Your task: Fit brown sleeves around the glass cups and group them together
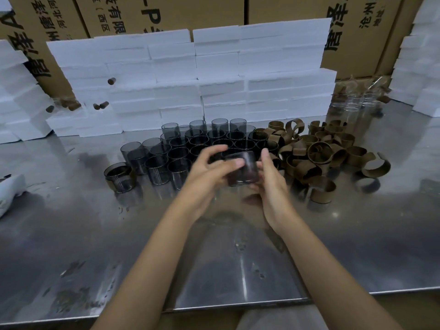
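both hands holding glass cup (241, 169), sleeve pile (316, 153) right

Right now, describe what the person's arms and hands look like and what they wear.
Both arms are bare from the frame's lower edge to the fingertips: no sleeves, gloves, watch or bracelets show. The left hand and right hand carry no visible rings, though motion blur softens the fingers. Both forearms look slim.
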